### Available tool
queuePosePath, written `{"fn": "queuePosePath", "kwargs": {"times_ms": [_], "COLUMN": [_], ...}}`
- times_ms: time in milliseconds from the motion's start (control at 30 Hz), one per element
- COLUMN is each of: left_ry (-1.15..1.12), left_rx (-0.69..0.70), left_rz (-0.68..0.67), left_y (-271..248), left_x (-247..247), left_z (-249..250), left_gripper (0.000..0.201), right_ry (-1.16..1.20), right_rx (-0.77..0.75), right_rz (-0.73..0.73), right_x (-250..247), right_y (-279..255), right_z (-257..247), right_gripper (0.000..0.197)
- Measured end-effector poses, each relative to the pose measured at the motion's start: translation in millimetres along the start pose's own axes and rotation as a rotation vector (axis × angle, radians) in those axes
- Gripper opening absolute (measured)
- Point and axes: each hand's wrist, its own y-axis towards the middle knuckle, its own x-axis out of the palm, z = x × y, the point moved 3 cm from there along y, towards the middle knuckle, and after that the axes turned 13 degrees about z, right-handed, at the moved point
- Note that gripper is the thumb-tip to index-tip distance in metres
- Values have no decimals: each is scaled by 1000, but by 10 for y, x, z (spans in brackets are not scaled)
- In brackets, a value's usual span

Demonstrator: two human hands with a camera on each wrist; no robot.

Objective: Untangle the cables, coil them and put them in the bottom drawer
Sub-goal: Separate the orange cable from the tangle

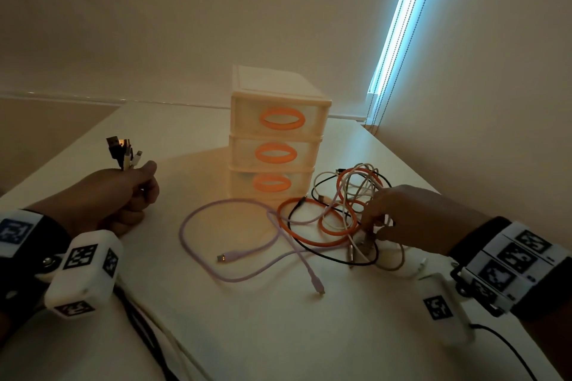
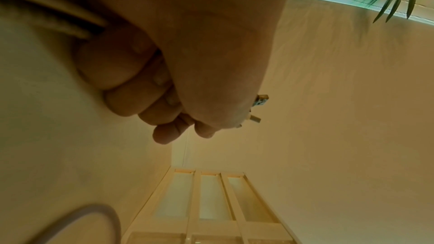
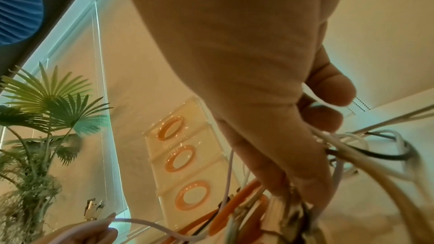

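Centrally on the white table [image 1: 278, 334] stands a cream three-drawer plastic organiser [image 1: 275, 133] with orange oval handles; all three drawers are pushed in, and the bottom drawer [image 1: 270, 184] sits at table level, facing the person.

To its left, the left hand [image 1: 114, 198] is a closed fist resting on the table, fingers curled round a bunch of cable ends [image 1: 123, 151] whose USB plugs stick up above the thumb. In the left wrist view the fingers [image 2: 131, 88] press tight into the palm, with plug tips showing past the knuckles. Cords run from this fist back along the near-left table edge.

To the right of the organiser lies the cable tangle [image 1: 349, 207]: an orange cable [image 1: 309, 232], white and black cords looped over one another, just beside the bottom drawer's right corner. The right hand [image 1: 411, 219] reaches into this tangle, fingertips pinching strands and plugs near its near side; the right wrist view shows white cords passing between the curled fingers [image 3: 328, 90].

A lilac cable [image 1: 192, 223] loops loose over the open table between the two hands, both its plugs lying free toward the near side. Bare tabletop stretches in front of the drawers and toward the near edge. The table's right edge runs close behind the right hand, beside a wall with a window blind [image 1: 402, 25].
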Motion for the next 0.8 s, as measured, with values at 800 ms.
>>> {"fn": "queuePosePath", "kwargs": {"times_ms": [800], "left_ry": [-53], "left_rx": [12], "left_rz": [23], "left_y": [-117], "left_x": [21], "left_z": [30], "left_gripper": [55], "right_ry": [663], "right_rx": [258], "right_rz": [549], "right_x": [-660], "right_y": [472], "right_z": [38], "right_gripper": [9]}}
